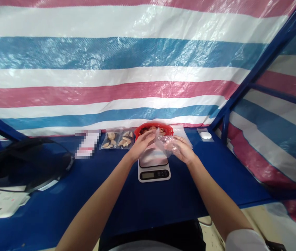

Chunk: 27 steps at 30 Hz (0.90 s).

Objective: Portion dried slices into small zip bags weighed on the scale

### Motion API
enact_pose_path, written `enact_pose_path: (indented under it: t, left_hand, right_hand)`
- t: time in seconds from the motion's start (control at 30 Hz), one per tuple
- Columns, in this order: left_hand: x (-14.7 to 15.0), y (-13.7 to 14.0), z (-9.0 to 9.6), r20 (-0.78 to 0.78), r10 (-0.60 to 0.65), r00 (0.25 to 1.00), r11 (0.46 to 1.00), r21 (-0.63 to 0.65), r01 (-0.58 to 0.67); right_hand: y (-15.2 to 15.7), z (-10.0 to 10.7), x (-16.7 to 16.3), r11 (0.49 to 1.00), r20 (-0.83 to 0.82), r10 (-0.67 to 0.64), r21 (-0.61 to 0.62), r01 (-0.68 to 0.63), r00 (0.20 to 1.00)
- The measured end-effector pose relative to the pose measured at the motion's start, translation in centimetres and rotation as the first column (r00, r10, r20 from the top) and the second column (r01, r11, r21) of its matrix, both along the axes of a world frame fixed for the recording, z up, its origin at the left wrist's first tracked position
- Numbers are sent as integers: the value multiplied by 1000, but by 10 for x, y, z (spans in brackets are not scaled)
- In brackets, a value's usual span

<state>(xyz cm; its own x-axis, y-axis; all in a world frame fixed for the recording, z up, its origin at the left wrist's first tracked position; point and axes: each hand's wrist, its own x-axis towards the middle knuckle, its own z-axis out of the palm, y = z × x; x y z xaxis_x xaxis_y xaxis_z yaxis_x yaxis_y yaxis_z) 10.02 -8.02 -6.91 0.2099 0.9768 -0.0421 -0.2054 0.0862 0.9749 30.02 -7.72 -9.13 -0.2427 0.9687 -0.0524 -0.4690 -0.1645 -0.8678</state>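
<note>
"What are you seeing, from the left?"

"Two filled packets (111, 140) are lying on the tabletop (85, 188). Next, the left hand (144, 143) is curving beside a clear bag (161, 142); I'm not managing to tell whether it's pinching the edge."

"And then?"

"The scale (154, 175) is sitting below the bag, a red basket (137, 131) standing just behind. The right hand (183, 150) is holding the bag between its fingers."

"Which step?"

"I'm guessing they're working the bag open; the next move is probably calling for parting its mouth, both hands gripping."
</note>
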Motion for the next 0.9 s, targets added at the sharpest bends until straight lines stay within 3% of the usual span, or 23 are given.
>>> enact_pose_path:
  t: [0.1,0.23,0.37,0.5,0.57,0.73,0.83,0.9]
  left_hand:
    - [-7,1,-4,99,-23,995,997,-74,30]
    - [-19,0,-9,141,20,990,997,-80,-8]
    - [-31,4,-9,32,75,997,997,12,-75]
    - [-43,9,3,-143,186,972,970,183,-159]
    - [-51,10,16,-232,174,957,966,227,-121]
    - [-65,13,47,-500,10,866,956,258,138]
    - [-68,18,51,-566,-61,822,946,231,229]
    - [-68,21,48,-566,-51,823,950,227,215]
  right_hand:
    - [4,-4,-10,1000,-39,11,-15,-12,999]
    - [8,-11,-16,999,-57,26,-35,-28,998]
    - [14,-15,-15,997,-26,21,-75,-23,999]
    - [20,-8,-11,998,69,53,-43,-50,996]
    - [24,2,-11,995,134,96,-5,-96,986]
    - [32,30,-26,970,369,170,100,-220,914]
    - [40,34,-40,952,453,130,192,-238,882]
    - [45,31,-48,944,471,104,230,-235,876]
